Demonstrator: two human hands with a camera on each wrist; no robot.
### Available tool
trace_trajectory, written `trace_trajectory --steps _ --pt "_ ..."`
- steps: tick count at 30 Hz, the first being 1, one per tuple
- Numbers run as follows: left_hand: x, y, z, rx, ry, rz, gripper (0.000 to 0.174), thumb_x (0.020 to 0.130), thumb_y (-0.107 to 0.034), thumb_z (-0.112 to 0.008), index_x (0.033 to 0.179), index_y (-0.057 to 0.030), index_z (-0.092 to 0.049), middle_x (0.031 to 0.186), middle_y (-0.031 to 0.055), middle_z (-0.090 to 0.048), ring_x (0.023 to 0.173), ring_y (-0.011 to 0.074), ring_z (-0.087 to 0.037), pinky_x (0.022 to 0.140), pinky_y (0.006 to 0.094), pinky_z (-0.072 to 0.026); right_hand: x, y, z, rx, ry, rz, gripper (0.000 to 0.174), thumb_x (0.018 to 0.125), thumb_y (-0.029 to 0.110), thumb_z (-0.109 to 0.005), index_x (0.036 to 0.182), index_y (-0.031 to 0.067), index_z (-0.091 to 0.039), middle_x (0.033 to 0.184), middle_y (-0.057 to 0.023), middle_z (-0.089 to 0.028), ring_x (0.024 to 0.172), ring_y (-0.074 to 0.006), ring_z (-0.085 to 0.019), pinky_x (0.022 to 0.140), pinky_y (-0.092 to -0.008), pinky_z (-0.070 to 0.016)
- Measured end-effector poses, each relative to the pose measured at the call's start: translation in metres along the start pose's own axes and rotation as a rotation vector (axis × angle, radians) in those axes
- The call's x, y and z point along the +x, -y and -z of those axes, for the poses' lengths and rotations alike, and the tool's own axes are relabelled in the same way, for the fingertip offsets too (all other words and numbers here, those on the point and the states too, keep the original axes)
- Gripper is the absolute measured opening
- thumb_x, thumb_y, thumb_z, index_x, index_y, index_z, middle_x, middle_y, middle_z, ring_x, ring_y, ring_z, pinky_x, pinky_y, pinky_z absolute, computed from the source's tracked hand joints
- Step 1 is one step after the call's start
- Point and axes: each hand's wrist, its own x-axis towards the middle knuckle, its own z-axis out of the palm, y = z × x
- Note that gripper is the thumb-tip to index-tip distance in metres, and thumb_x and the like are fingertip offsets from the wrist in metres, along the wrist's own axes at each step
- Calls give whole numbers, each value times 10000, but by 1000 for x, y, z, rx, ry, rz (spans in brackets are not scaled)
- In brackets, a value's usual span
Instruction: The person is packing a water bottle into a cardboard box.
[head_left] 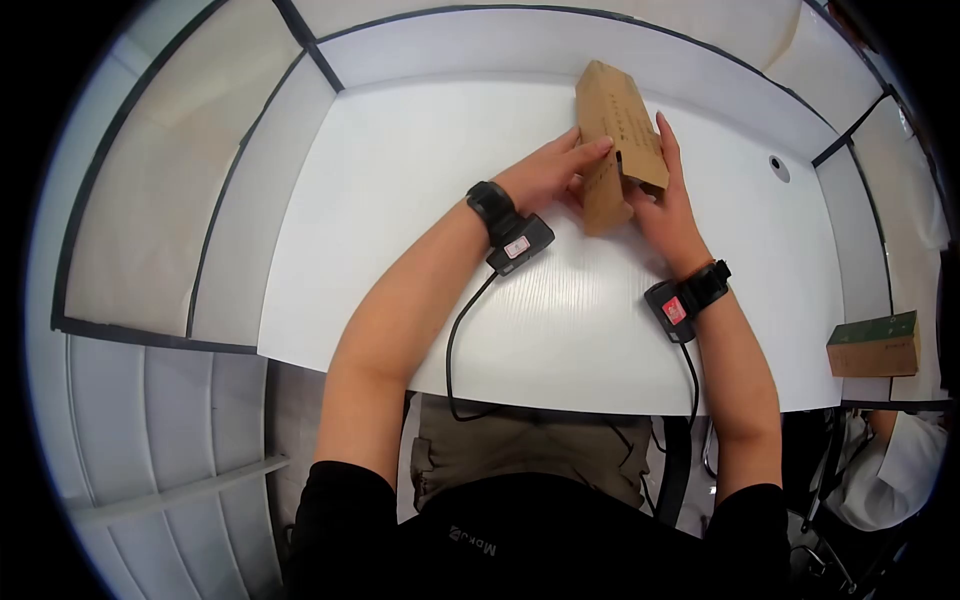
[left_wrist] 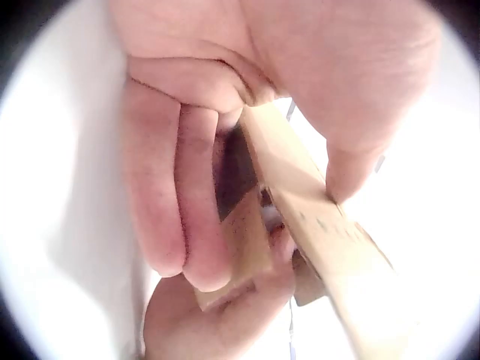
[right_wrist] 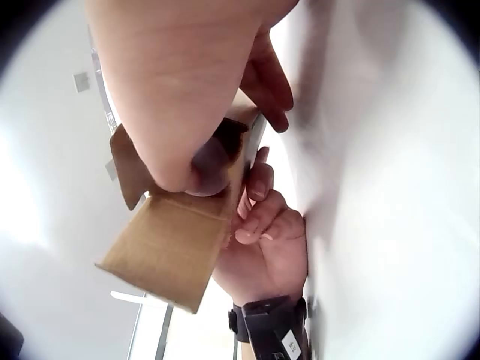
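Note:
A brown cardboard box (head_left: 622,115) with small dark print is held tilted over the white table, its near end open. My left hand (head_left: 545,178) grips its left side, thumb on the upper face and fingers curled beneath. My right hand (head_left: 672,218) holds the right side near the open end, fingers stretched along the wall. In the right wrist view, an end flap (right_wrist: 166,244) hangs outward and the right thumb (right_wrist: 176,169) reaches into the mouth. A dark, smooth, rounded thing (right_wrist: 211,166) shows inside by the thumb; I cannot tell what it is.
The white table (head_left: 400,170) has low partition walls (head_left: 500,45) around it and a round cable hole (head_left: 779,168) at the right. A green and brown box (head_left: 873,345) stands at the right edge. Camera cables run from both wrists. Another person's white sleeve (head_left: 900,470) shows lower right.

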Motion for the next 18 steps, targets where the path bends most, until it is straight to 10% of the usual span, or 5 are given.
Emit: trace_trajectory --steps 2,5,14,18 --pt "-1 2 -9 19 -130 0 904 1047 -471 -490 1607 -85 105 1349 171 -578 1005 206 -689 804 373 -573 3 1 2 -60 -11 16 799 915 101 -708 1581 140 -269 1478 -151 -394 1315 -300 -514 1052 -401 -490" --pt "3 6 -3 96 -72 -63 848 1045 -498 -477 1628 -161 39 1358 173 -571 1006 215 -691 825 389 -573 5 -7 4 -91 25 51 766 925 80 -693 1573 140 -288 1471 -157 -429 1303 -292 -523 1044 -397 -495" --pt "1 11 14 -152 118 -161 869 889 -98 -461 1642 -256 -58 1417 166 -528 1160 275 -627 927 413 -545 0 15 10 257 72 -122 737 1014 651 -347 1559 156 -321 1494 -143 -441 1277 -274 -542 1029 -411 -489" --pt "-1 11 1 65 38 -235 952 887 -71 -609 1641 -249 -55 1379 172 -550 1135 253 -629 895 389 -554 2 17 10 347 73 -167 692 1039 615 -304 1560 160 -332 1512 -96 -435 1345 -254 -480 1111 -430 -402"
